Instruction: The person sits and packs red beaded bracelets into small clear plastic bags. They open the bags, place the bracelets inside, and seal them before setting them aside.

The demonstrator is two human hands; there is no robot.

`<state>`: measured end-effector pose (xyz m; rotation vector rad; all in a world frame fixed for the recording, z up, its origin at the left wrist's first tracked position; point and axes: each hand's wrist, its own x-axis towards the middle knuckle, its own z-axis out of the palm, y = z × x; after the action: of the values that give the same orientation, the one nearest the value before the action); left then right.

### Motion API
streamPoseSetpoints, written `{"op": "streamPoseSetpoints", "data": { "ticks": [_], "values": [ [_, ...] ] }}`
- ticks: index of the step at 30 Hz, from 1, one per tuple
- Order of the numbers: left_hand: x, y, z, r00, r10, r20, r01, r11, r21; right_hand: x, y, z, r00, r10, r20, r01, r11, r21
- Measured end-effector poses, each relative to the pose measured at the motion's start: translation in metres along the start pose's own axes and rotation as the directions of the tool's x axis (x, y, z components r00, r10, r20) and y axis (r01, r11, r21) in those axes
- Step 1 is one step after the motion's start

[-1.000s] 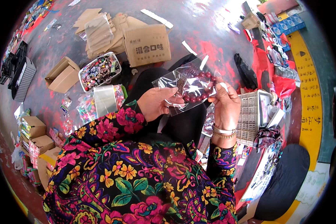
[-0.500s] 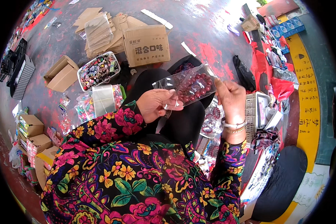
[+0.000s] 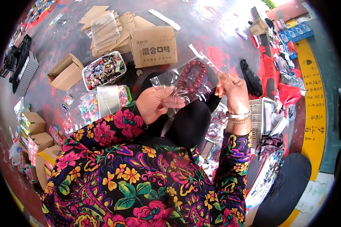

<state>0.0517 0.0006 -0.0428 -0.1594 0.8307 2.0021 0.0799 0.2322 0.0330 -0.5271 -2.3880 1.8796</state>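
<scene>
A clear plastic bag [image 3: 169, 77] is stretched between my two hands above my knees. Strung dark red round beads [image 3: 193, 77], like a bracelet, lie inside it. My left hand [image 3: 155, 103] pinches the bag's lower left side between thumb and fingers. At the bag's right edge, my right hand [image 3: 234, 92] grips a corner with thumb and forefinger, its other fingers curled. Under my right wrist sit more clear-wrapped beaded pieces [image 3: 217, 123], partly hidden by my arm and leg.
To the left stand a white tub [image 3: 86, 81] of colourful hair ties and an open cardboard box [image 3: 66, 72]. Ahead are a closed carton [image 3: 154, 48] and flattened cardboard [image 3: 127, 32]. A pale plastic basket [image 3: 256, 119] stands close on the right, before a long row of goods.
The bag has tilted, and the beads inside sit higher and more upright. My right hand has risen slightly along the bag's edge. The whole view has shifted a little.
</scene>
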Motion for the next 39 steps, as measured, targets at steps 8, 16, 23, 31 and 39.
{"op": "streamPoseSetpoints", "data": {
  "ticks": [8, 16, 23, 31, 39],
  "values": [
    [0.012, 0.031, -0.013, 0.962, 0.190, 0.194, -0.266, 0.798, 0.541, -0.047, 0.088, 0.006, 0.978, 0.091, 0.187, -0.174, 0.852, 0.494],
    [-0.001, 0.043, 0.000, 0.964, -0.103, 0.244, -0.005, 0.915, 0.404, -0.072, 0.102, 0.035, 0.908, -0.028, 0.417, -0.308, 0.629, 0.713],
    [-0.002, 0.040, -0.005, 0.965, -0.212, 0.156, 0.089, 0.820, 0.565, -0.074, 0.091, 0.030, 0.962, 0.164, 0.219, -0.269, 0.703, 0.658],
    [-0.001, 0.035, -0.023, 0.970, -0.133, 0.203, 0.005, 0.847, 0.532, -0.072, 0.068, 0.031, 0.984, 0.099, 0.151, -0.168, 0.805, 0.569],
    [0.003, 0.034, -0.020, 0.960, -0.219, 0.173, 0.120, 0.883, 0.453, -0.070, 0.049, 0.026, 0.973, 0.179, 0.144, -0.228, 0.839, 0.494]
  ]
}}
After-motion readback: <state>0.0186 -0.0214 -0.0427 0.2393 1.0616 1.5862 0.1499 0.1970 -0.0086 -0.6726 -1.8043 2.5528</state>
